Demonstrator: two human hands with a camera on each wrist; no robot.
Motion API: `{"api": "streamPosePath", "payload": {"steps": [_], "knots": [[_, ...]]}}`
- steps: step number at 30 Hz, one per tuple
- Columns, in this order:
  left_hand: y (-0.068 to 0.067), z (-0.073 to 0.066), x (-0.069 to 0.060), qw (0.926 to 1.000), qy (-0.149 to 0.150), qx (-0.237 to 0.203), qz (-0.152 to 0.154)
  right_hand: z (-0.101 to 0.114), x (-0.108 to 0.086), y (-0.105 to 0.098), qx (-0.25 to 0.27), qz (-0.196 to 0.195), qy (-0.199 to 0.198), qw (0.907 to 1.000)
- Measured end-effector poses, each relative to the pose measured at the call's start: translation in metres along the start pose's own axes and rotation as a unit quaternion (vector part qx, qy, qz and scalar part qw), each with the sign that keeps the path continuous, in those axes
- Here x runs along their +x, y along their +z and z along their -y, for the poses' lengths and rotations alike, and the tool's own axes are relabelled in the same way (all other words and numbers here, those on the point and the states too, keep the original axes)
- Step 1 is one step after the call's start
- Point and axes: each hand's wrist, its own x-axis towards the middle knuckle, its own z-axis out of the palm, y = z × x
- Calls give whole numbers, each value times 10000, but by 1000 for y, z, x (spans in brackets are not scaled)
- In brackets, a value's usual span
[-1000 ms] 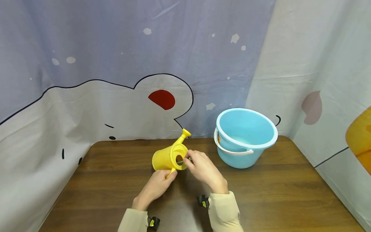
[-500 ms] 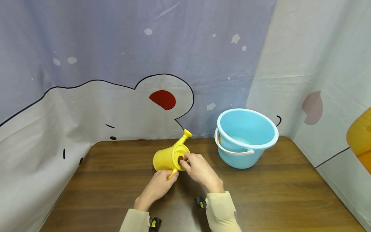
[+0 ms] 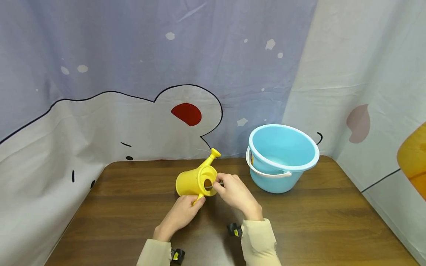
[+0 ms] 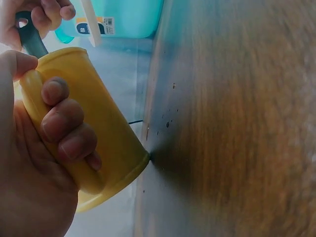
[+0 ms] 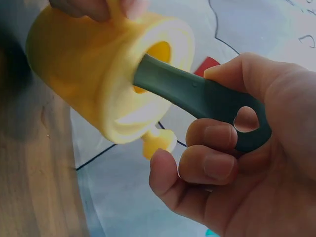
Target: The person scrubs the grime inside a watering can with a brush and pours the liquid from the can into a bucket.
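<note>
A yellow watering can [image 3: 188, 182] is tilted on its side over the table, its top opening turned toward the right and its spout pointing up and back. My left hand [image 3: 180, 217] grips its handle, with fingers curled round it in the left wrist view. In my right hand [image 3: 235, 195] is a dark green handle [image 5: 180, 89] with a heart-shaped hole in its end, held between thumb and fingers. The handle's far part goes into the can's round opening, so whatever is at that end is hidden inside.
A light blue bucket [image 3: 279, 181] with a white bail handle [image 3: 267, 174] stands at the back right of the wooden table [image 3: 133, 221]. Small water drops [image 4: 168, 123] dot the tabletop near the can. A patterned curtain [image 3: 139, 125] hangs behind.
My right hand moved left toward the can's opening, then back to the right, so more of the green handle shows. The can shifted slightly right; my left hand kept its grip.
</note>
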Motion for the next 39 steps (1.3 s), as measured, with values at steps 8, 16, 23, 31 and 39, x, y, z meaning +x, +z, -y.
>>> {"api": "streamPosePath", "payload": {"steps": [8,16,23,31,39], "knots": [[2,-2,1,9998,83,173,23,3,-5,-14,-4,-108,127,9999],[4,0,1,9996,105,245,26,1,-4,-12,-68,-197,36,9998],[2,0,1,9998,130,178,32,-3,2,2,-193,-99,-60,9997],[4,0,1,9996,142,244,-31,-3,7,18,-335,-87,-265,9990],[4,2,2,9996,104,240,-94,-3,7,19,-260,15,-167,9995]]}}
